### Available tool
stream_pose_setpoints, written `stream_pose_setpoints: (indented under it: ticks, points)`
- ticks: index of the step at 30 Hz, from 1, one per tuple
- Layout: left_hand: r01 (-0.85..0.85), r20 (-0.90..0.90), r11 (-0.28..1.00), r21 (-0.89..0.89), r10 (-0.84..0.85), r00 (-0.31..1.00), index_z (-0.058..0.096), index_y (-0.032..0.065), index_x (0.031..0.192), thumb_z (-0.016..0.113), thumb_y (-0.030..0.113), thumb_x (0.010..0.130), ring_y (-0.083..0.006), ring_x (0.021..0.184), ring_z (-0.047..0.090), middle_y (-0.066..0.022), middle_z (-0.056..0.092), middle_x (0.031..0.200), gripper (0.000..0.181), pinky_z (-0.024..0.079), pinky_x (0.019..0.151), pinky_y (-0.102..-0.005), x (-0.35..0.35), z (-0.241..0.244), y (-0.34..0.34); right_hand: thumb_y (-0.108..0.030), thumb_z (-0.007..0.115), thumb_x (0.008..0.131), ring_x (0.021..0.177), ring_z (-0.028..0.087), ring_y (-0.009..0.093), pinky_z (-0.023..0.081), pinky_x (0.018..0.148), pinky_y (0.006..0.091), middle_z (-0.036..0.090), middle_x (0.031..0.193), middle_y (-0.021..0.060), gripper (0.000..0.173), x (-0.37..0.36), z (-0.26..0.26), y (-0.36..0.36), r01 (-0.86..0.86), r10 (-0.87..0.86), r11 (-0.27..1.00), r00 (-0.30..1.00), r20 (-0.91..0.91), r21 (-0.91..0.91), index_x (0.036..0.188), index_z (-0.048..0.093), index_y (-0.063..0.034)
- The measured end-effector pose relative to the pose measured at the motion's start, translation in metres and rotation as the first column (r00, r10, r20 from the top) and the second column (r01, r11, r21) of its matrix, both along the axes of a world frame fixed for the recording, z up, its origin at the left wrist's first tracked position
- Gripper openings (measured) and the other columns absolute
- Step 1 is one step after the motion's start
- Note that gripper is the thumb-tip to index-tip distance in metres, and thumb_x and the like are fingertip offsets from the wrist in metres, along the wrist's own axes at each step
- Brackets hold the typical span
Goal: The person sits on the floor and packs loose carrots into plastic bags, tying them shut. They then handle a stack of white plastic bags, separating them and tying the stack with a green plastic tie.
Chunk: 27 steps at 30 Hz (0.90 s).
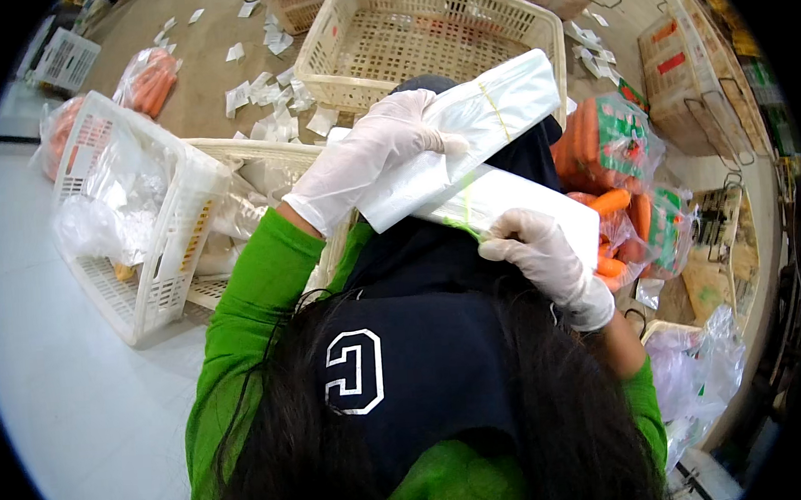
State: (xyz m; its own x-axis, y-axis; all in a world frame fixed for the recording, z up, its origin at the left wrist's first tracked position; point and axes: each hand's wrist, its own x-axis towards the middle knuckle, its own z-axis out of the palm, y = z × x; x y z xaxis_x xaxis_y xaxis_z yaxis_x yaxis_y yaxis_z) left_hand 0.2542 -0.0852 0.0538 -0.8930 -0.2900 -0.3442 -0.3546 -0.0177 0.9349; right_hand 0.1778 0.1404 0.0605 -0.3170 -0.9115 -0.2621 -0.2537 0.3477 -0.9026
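My left hand (385, 149), in a thin whitish glove, grips a folded stack of white plastic bags (525, 97) with a yellow band around it. Beneath it, across my lap, lies a second white bundle of plastic bags (534, 202), tied with a light green string (468, 227). My right hand (537, 256), gloved too, pinches the string's end between thumb and fingers at the bundle's near edge. To the right of the bundles are bagged carrots (599, 144), with some loose-looking carrots (610, 202) beside them.
An empty cream plastic crate (345, 93) stands ahead. At the left, a tilted white crate (141, 291) holds clear plastic. More bagged carrots (150, 83) lie beyond it. Paper scraps (275, 124) litter the floor. Stacked crates (671, 93) stand right, and crumpled plastic bags (692, 377) lie at lower right.
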Motion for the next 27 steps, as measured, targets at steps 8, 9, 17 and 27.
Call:
stream_pose_setpoints:
  ticks: [8, 9, 17, 27]
  points:
    - [-0.327, -0.183, 0.878, 0.349, 0.406, 0.895, 0.056, 0.0019, 0.112, 0.076, 0.018, 0.070, -0.0138, 0.086, 0.060, -0.0074, 0.063, 0.101, 0.049, 0.049, 0.075, -0.0269, 0.077, 0.013, -0.044, -0.005, 0.070, 0.071, 0.067, 0.051, 0.007, 0.041, 0.062, 0.0210, 0.056, 0.070, -0.0017, 0.009, -0.016, -0.018, 0.028, 0.195, -0.199, 0.980, 0.969, 0.145, 0.042, 0.075, 0.061, -0.0042]
    - [-0.340, -0.175, 0.865, 0.369, 0.424, 0.889, 0.054, 0.0016, 0.115, 0.076, 0.018, 0.070, -0.0137, 0.087, 0.060, -0.0074, 0.062, 0.102, 0.052, 0.048, 0.077, -0.0269, 0.091, 0.016, -0.045, -0.004, 0.068, 0.071, 0.067, 0.051, 0.006, 0.041, 0.062, 0.0200, 0.057, 0.072, -0.0024, 0.008, -0.017, -0.009, 0.025, 0.238, -0.252, 0.967, 0.943, 0.216, 0.090, 0.075, 0.061, -0.0045]
    - [-0.275, 0.010, 0.949, 0.151, 0.277, 0.961, 0.055, -0.0007, 0.115, 0.074, 0.014, 0.072, -0.0118, 0.093, 0.058, -0.0074, 0.062, 0.105, 0.049, 0.047, 0.080, -0.0262, 0.154, 0.001, -0.047, -0.018, 0.064, 0.076, 0.065, 0.042, 0.011, 0.034, 0.059, 0.0226, 0.045, 0.073, 0.0015, 0.019, -0.067, 0.045, 0.043, 0.336, -0.098, 0.848, 0.860, 0.501, -0.410, 0.078, 0.049, -0.0069]
    - [0.416, 0.316, 0.839, -0.351, -0.312, 0.896, 0.054, 0.0048, 0.116, 0.075, 0.012, 0.070, -0.0188, 0.095, 0.058, -0.0098, 0.063, 0.102, 0.051, 0.045, 0.082, -0.0283, 0.033, 0.012, 0.025, -0.016, 0.053, 0.082, 0.071, 0.052, 0.013, 0.042, 0.063, 0.0255, 0.055, 0.085, 0.0065, 0.030, -0.083, 0.084, 0.077, 0.383, -0.423, 0.623, 0.898, 0.119, -0.682, 0.105, 0.052, 0.0018]
